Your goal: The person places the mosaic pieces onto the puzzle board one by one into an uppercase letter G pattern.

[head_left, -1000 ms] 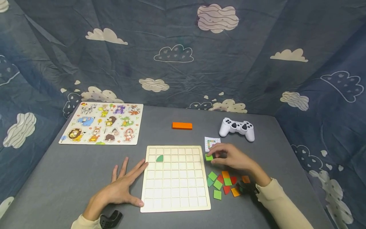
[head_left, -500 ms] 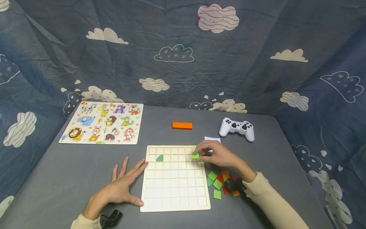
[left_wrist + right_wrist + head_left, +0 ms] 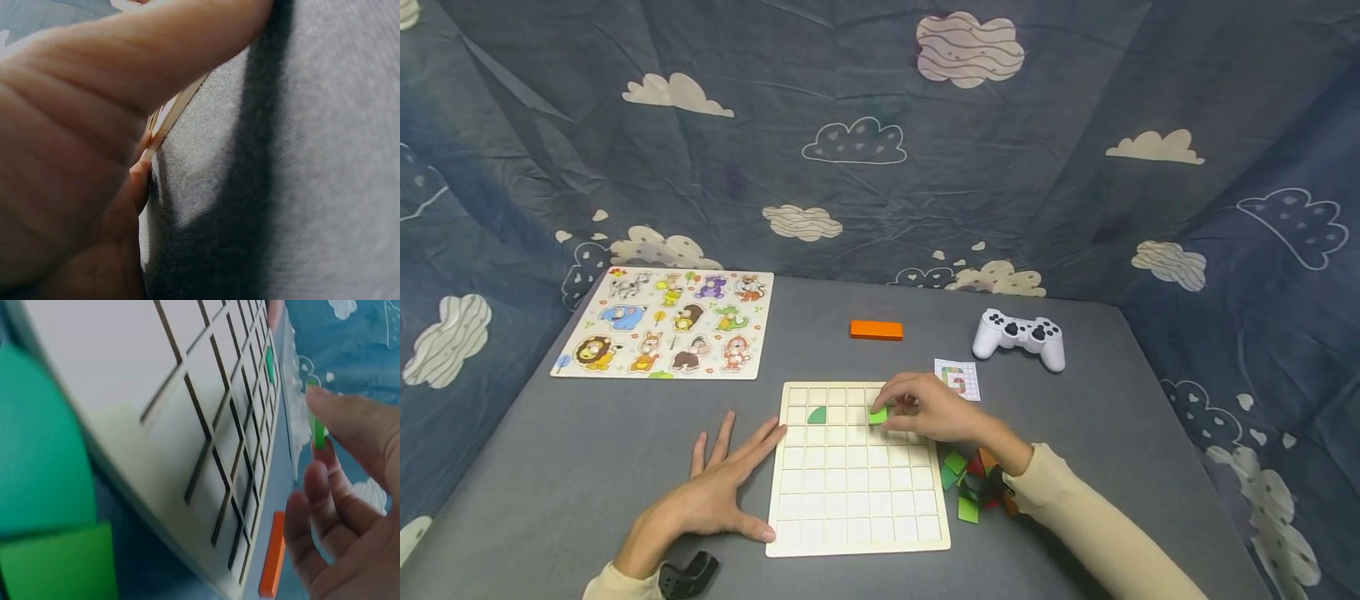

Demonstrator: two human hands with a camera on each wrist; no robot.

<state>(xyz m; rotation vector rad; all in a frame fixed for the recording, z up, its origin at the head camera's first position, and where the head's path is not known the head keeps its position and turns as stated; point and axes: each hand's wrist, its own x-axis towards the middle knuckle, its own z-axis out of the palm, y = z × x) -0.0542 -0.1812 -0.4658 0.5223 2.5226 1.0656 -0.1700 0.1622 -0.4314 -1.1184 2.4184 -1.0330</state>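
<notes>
In the head view, right of centre, the right hand (image 3: 934, 408) pinches a light-green square tile (image 3: 877, 416) between thumb and fingertips, over the upper right of the pale grid board (image 3: 857, 504). A dark-green quarter-round tile (image 3: 817, 415) sits in a cell at the board's upper left; if the held tile went down crooked or a cell off, it would likely ride on the divider strips. At lower centre-left, the left hand (image 3: 718, 497) has its fingers spread wide, thumb and fingertips at the board's left edge; a harder push there could slide the board. At lower right, the black wrist camera (image 3: 981, 485) overlaps the loose tiles (image 3: 967, 509) and might scatter them if it dipped.

In the left wrist view, the near part of the hand fills the left, fingertips meeting the board's edge near the centre; how firmly they press, I cannot tell.

In the right wrist view, the held tile stands edge-on at upper right in a narrow pinch, apart from the board. So small a grip could let it twist or drop.
</notes>
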